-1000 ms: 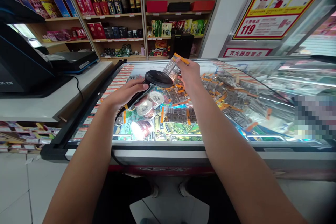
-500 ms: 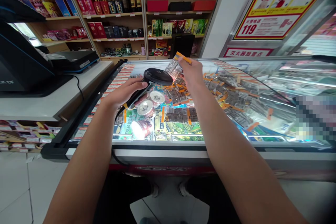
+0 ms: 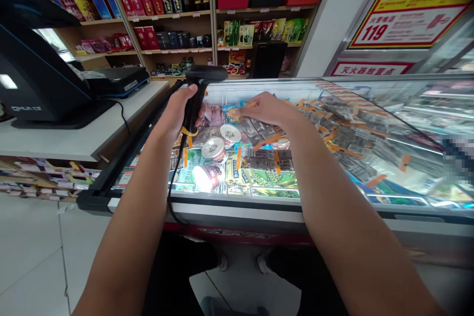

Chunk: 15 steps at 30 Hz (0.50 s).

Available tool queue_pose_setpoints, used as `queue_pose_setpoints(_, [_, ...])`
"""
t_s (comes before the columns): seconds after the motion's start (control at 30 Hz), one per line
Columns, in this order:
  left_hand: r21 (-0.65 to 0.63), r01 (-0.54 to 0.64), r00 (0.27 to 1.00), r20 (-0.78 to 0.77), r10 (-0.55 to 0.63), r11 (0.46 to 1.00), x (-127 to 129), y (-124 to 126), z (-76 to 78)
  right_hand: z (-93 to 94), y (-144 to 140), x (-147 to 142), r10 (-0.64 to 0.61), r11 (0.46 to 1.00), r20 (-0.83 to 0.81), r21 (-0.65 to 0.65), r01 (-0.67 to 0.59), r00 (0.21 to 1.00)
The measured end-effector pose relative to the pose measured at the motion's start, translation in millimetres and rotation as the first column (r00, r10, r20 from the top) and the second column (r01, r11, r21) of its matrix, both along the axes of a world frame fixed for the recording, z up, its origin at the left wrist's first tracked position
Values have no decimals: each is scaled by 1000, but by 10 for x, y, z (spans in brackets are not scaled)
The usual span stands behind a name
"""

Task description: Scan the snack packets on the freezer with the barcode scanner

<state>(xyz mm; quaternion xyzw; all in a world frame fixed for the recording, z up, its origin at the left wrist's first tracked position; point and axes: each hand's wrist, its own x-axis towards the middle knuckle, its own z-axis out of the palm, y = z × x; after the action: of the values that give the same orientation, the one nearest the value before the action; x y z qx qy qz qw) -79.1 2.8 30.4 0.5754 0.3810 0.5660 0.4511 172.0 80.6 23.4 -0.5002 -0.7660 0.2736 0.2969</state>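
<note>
My left hand [image 3: 180, 111] is wrapped round the handle of a black and yellow barcode scanner [image 3: 193, 101], held upright above the left side of the chest freezer [image 3: 237, 210]. The scanner's cable hangs down over the freezer's front edge. My right hand [image 3: 268, 107] is low inside the freezer, fingers pinched at the top of a clear packet [image 3: 257, 131] with an orange strip; its contents look dark. The fingertips are slightly blurred. Below and left of the packet stand round tubs with white lids [image 3: 214, 148]. Similar orange-edged packets [image 3: 333, 128] lie heaped to the right.
On the left, a counter [image 3: 70, 145] bears a dark checkout machine [image 3: 40, 69] and a flat black device [image 3: 118, 80]. Shelves [image 3: 166, 15] with bottles, boxes and bags stand behind the freezer. A glass lid covers part of the freezer at right.
My right hand has lowered the packet from above the freezer into it. My left hand has raised the scanner and turned it upright, away from the packet. The view has shifted slightly left.
</note>
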Motion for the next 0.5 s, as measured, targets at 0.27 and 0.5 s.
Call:
queue_pose_setpoints(0.27, [29,-132,941,317,116,991,-82,24,91,-79,-376,-517,-52,947,448,307,-99,892])
queue_pose_setpoints(0.5, [92,-119,934,348,80,989,1,24,73,-579,-756,-1360,273,759,592,352,-548,758])
